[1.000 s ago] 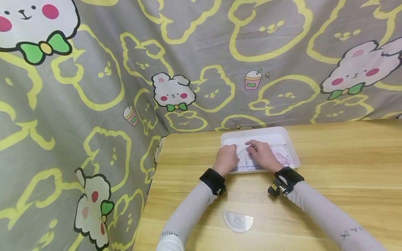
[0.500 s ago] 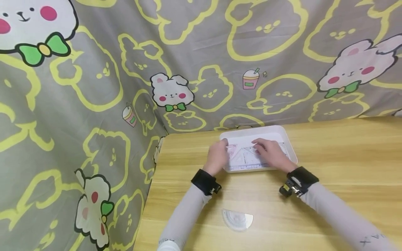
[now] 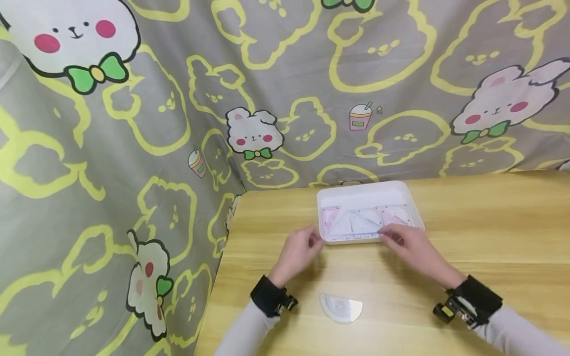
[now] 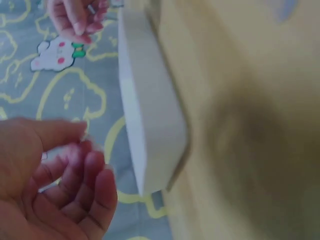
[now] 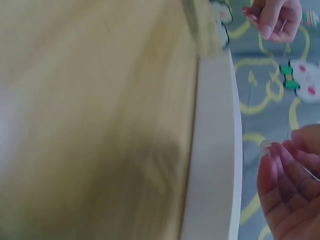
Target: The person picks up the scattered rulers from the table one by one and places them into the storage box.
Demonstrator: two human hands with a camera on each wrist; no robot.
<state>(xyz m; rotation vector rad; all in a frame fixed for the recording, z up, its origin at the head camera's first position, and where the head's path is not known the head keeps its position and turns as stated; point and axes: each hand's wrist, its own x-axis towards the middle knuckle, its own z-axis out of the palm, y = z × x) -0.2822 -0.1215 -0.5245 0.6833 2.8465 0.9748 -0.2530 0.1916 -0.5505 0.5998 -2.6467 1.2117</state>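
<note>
A white tray [image 3: 367,192] stands near the back edge of the table. In it lie clear set squares [image 3: 365,218], pink-marked triangles [image 3: 329,217] at either end and a ruler [image 3: 354,236] along the front. My left hand [image 3: 299,251] hovers at the tray's front left corner, fingers loosely curled, holding nothing. By the front right side is my right hand [image 3: 413,247], also loosely curled; its fingertips [image 5: 266,150] are close to the rim and hold nothing visible. A clear protractor [image 3: 342,309] lies flat on the table, nearer than both hands.
The wooden table [image 3: 485,227] meets a grey curtain [image 3: 307,74] with yellow outlines and rabbit faces at the back and left. Black wrist straps with small cameras sit on both forearms.
Both hands have come out of the tray, back toward the body and apart. The triangles and ruler inside are now uncovered. The protractor stays in place.
</note>
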